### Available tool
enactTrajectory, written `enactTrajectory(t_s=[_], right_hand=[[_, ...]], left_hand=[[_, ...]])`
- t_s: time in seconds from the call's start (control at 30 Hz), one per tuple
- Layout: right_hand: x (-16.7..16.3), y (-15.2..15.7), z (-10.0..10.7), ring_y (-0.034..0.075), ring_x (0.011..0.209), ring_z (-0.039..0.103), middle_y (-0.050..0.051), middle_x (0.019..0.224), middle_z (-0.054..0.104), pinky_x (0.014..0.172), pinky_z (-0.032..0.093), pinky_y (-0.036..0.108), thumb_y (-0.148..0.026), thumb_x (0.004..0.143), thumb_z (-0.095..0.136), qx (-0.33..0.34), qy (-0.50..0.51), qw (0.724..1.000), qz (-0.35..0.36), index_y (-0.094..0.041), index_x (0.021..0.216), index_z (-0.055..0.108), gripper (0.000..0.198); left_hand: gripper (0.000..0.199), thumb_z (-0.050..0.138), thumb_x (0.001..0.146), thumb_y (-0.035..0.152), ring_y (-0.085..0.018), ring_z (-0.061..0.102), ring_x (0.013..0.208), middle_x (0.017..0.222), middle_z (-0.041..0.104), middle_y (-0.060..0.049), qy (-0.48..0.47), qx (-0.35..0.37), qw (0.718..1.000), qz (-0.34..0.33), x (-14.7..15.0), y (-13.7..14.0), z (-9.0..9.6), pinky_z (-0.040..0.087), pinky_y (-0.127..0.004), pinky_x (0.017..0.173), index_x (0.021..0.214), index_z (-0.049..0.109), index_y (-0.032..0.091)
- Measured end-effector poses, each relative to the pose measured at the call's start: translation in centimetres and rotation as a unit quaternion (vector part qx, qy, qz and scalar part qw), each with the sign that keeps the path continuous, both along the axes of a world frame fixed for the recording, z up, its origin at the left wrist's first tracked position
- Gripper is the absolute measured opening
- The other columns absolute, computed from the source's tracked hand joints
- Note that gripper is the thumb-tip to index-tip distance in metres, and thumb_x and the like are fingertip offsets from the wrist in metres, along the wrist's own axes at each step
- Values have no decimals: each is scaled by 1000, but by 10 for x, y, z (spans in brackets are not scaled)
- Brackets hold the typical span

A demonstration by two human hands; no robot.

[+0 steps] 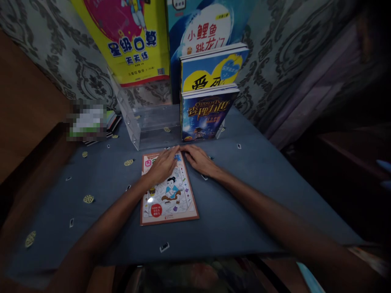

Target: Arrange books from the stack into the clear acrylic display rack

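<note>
A thin picture book lies flat on the cloth-covered table, its cover showing a drawn seated figure in blue. Across its upper part rests my left hand, palm down with fingers stretched toward the top right corner, hiding part of the title. My right hand is just beyond that corner, fingers extended and slightly bent, its fingertips meeting those of my left hand. Neither hand grips anything. Right behind the hands, a dark blue book stands upright at the front of a row.
A clear acrylic book stand holds a blue-and-yellow book, a tall teal book and a yellow workbook against the patterned wall. A blurred-out pile lies at left. The grey tablecloth reaches the table's front edge.
</note>
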State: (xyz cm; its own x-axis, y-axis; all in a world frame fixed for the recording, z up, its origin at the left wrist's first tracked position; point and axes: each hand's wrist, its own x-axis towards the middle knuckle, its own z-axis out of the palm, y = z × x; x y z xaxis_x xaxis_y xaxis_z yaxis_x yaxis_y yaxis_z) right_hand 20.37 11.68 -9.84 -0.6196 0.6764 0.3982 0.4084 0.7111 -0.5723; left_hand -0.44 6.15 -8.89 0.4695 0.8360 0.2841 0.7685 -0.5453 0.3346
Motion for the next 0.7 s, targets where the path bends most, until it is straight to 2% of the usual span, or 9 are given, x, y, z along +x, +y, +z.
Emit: enactTrajectory(t_s=[0.23, 0.43, 0.6, 0.7], right_hand=[[0, 1, -2, 25, 120, 61, 12, 121, 70, 103, 47, 45, -6, 90, 42, -27, 16, 1000, -3, -17, 125, 54, 39], [0, 1, -3, 27, 118, 61, 13, 123, 69, 103, 48, 46, -11, 93, 43, -21, 1, 1000, -9, -17, 125, 58, 36], [1, 0, -2, 26, 120, 60, 12, 125, 68, 105, 46, 47, -9, 92, 42, -13, -10, 1000, -8, -17, 130, 59, 42], [1, 0, -4, 25, 121, 59, 10, 126, 68, 106, 46, 47, -10, 93, 42, -3, -10, 1000, -13, -20, 132, 59, 44]], left_hand=[[51, 29, 106, 26, -21, 42, 146, 156, 46, -14, 39, -29, 997, -53, 1, -16, 16, 28, -47, 124, 156, 24, 17], [49, 31, 107, 29, -21, 45, 144, 155, 48, -5, 45, -38, 995, -78, 2, -33, 21, 30, -48, 124, 156, 26, 27], [47, 30, 107, 31, -20, 48, 142, 153, 51, -8, 39, -59, 991, -118, 8, -57, 25, 27, -46, 126, 154, 30, 24], [50, 34, 107, 38, -20, 46, 144, 153, 51, -9, 48, -75, 985, -148, 13, -78, 31, 26, -45, 126, 155, 30, 23]])
